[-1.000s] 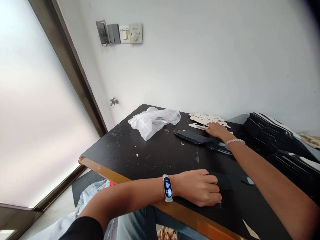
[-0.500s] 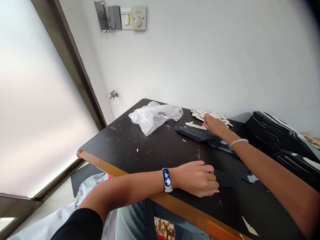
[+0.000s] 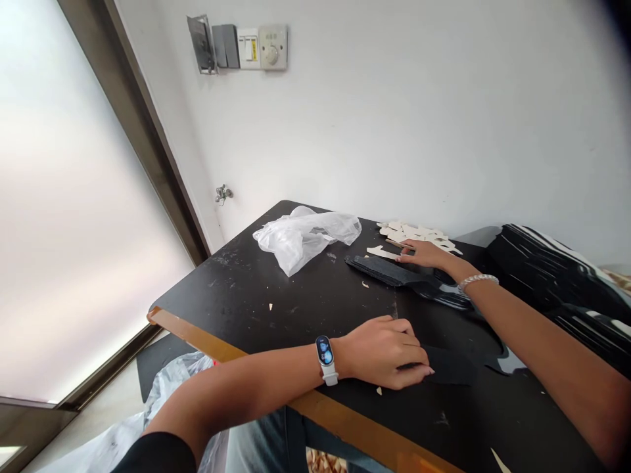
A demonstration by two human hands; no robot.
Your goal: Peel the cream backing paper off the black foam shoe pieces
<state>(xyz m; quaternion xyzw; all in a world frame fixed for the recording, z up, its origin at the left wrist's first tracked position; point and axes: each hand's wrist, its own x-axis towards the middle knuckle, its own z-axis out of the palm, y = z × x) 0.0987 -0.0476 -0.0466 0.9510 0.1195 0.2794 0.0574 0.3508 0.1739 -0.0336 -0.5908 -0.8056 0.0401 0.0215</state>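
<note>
My left hand (image 3: pixel 389 353) rests on the black table near its front edge, fingers curled and closed over one end of a flat black piece (image 3: pixel 451 366). Farther back, my right hand (image 3: pixel 424 255) pinches a thin cream cut-out piece, seen edge-on, with its fingertips. Just below those fingertips another cream cut-out (image 3: pixel 382 252) lies flat. Behind them spreads a pile of cream cut-outs (image 3: pixel 411 231). A stack of black pieces (image 3: pixel 379 269) lies in front of my right hand, its right part running under the forearm.
A crumpled clear plastic bag (image 3: pixel 300 240) lies at the table's back left. Large black-and-white stacks (image 3: pixel 547 276) stand at the right by the wall. Brown tape (image 3: pixel 345 420) covers the front edge. Cream scraps (image 3: pixel 500 461) dot the tabletop. Plastic sheeting (image 3: pixel 177 374) hangs below left.
My right hand has shifted slightly right and down, its fingers turned from a fist to a pinch with a cream edge showing. My left hand stays nearly in place; more of the black piece shows.
</note>
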